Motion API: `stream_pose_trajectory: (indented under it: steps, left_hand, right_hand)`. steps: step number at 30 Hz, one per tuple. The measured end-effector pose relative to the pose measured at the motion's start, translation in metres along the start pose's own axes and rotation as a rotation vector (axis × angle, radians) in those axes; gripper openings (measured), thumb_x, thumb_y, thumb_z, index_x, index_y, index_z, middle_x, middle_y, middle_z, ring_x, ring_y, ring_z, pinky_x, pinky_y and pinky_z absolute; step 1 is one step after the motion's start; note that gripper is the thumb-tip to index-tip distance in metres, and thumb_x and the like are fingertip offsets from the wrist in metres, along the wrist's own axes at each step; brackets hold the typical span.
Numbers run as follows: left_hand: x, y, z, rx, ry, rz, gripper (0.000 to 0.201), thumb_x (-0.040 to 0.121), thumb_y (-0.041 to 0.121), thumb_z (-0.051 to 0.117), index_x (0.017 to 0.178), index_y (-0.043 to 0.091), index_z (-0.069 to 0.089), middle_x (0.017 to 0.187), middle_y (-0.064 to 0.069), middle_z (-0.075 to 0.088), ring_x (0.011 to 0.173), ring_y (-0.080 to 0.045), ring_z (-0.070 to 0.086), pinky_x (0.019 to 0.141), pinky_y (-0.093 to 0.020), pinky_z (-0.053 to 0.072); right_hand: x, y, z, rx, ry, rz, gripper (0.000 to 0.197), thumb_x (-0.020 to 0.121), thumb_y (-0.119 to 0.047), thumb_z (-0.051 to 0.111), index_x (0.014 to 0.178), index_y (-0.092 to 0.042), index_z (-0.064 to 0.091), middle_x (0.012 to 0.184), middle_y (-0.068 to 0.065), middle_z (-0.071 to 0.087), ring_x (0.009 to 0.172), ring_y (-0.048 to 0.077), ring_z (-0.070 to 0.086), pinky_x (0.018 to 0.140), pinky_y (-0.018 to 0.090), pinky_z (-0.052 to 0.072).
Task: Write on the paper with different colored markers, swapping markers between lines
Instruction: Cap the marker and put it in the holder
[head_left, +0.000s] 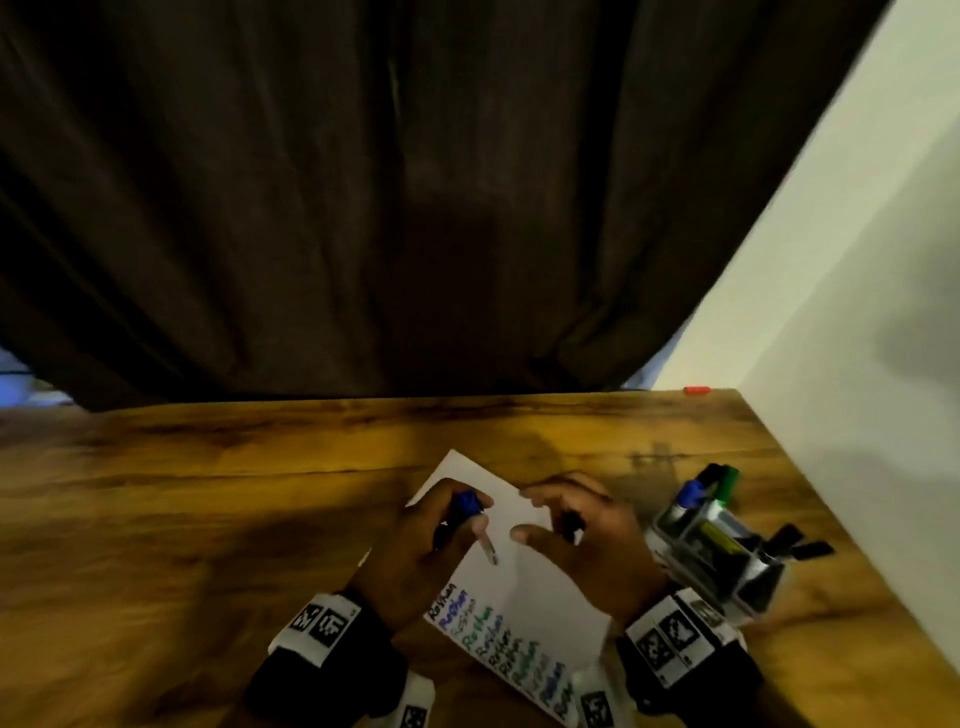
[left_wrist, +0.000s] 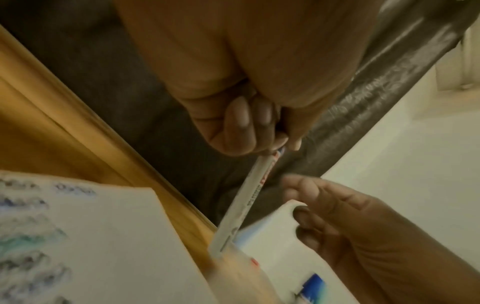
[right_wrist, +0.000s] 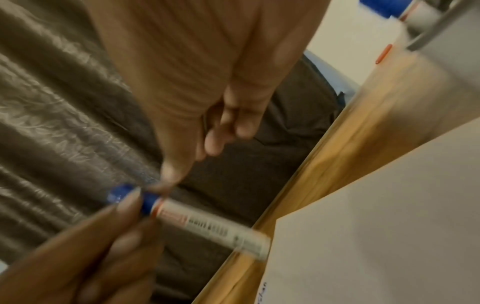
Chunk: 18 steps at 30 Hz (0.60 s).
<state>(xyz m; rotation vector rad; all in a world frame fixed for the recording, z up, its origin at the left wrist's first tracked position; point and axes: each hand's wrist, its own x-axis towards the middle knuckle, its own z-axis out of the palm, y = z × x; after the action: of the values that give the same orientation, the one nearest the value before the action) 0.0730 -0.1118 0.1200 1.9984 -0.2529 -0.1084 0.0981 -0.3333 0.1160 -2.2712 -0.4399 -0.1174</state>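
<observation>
A white paper (head_left: 545, 582) lies on the wooden table (head_left: 208, 493), with several lines of coloured writing along its near edge. My left hand (head_left: 467, 512) grips a white marker with a blue cap (head_left: 469, 503) above the paper. The barrel (left_wrist: 249, 203) slants down from the curled fingers, and the thumb and a finger pinch it beside the cap (right_wrist: 149, 202). My right hand (head_left: 540, 514) hovers just to the right, fingers curled, thumb (right_wrist: 171, 174) reaching close to the blue cap. A short black marker (head_left: 571, 524) shows under its curled fingers, mostly hidden.
A clear desk organiser (head_left: 717, 545) stands right of the paper, close to my right wrist, holding blue (head_left: 693, 491), green (head_left: 727, 480) and black markers. A small red piece (head_left: 696, 389) lies at the table's far edge. A dark curtain hangs behind, a white wall on the right.
</observation>
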Motion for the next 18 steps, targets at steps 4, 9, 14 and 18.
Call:
stream_pose_trajectory:
  steps: [4,9,14,18]
  left_hand:
    - [0.014,0.024,0.035,-0.050,-0.101,0.132,0.019,0.096,0.042,0.053,0.112,0.034,0.060,0.080,0.009,0.070,0.063,0.000,0.060,0.060,-0.017,0.044]
    - [0.038,0.035,0.070,-0.067,-0.162,0.183,0.031,0.091,0.044,0.061,0.121,0.040,0.054,0.071,0.007,0.061,0.062,-0.004,0.058,0.059,-0.016,0.042]
    - [0.055,0.032,0.087,-0.034,-0.128,0.161,0.027,0.092,0.042,0.060,0.118,0.040,0.056,0.066,0.015,0.058,0.055,-0.002,0.053,0.056,-0.012,0.037]
    - [0.063,0.031,0.101,0.020,-0.110,0.148,0.022,0.093,0.041,0.060,0.114,0.041,0.058,0.070,0.019,0.062,0.059,-0.002,0.057,0.056,-0.012,0.039]
  right_hand:
    - [-0.019,0.004,-0.010,-0.058,-0.018,-0.086,0.014,0.084,-0.051,0.065,0.086,-0.042,0.055,0.078,-0.019,0.053,0.063,0.003,0.055,0.060,0.024,0.049]
    - [-0.035,0.025,-0.048,-0.032,0.158,-0.050,0.015,0.085,-0.038,0.071,0.074,-0.030,0.063,0.073,-0.013,0.064,0.066,0.002,0.060,0.061,0.026,0.051]
    - [-0.044,0.074,-0.123,0.090,0.484,0.244,0.032,0.083,-0.025,0.075,0.062,-0.015,0.054,0.062,0.000,0.061,0.059,0.009,0.059,0.064,0.037,0.050]
    - [-0.048,0.111,-0.159,0.027,0.598,0.369,0.029,0.086,-0.038,0.071,0.072,-0.014,0.064,0.064,0.006,0.066,0.062,0.025,0.065,0.065,0.049,0.054]
